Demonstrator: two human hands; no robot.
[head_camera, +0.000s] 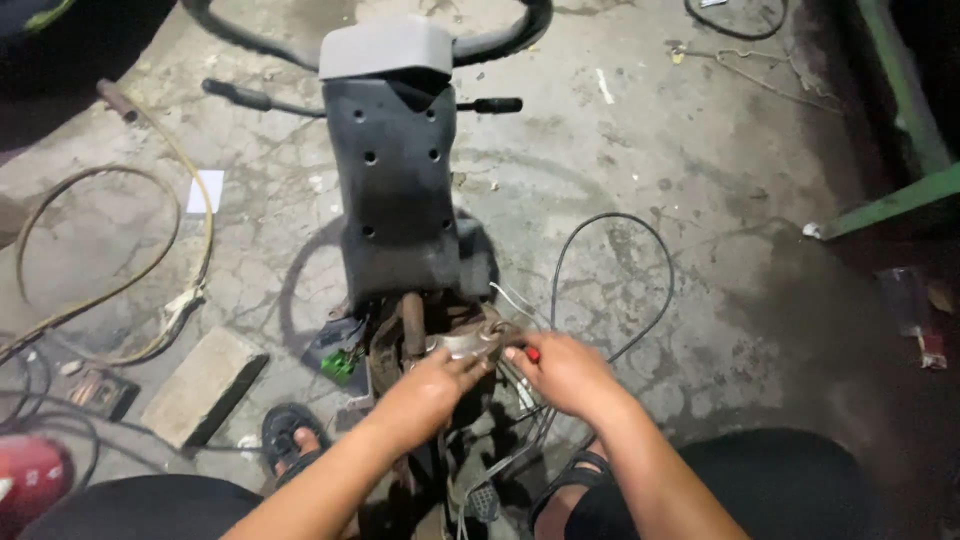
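Head view, looking down: my left hand (432, 378) is closed on a curved silver metal bracket (468, 343) at the lower end of a dark grey plastic steering-column cover (395, 170) lying on the cracked concrete floor (700, 150). My right hand (562, 370), just beside it, is clenched round a red-handled tool (532, 353), of which only the handle tip shows. A thin black looped cable (640, 240) arcs to the right; a green plug connector (338, 364) sits left of the bracket
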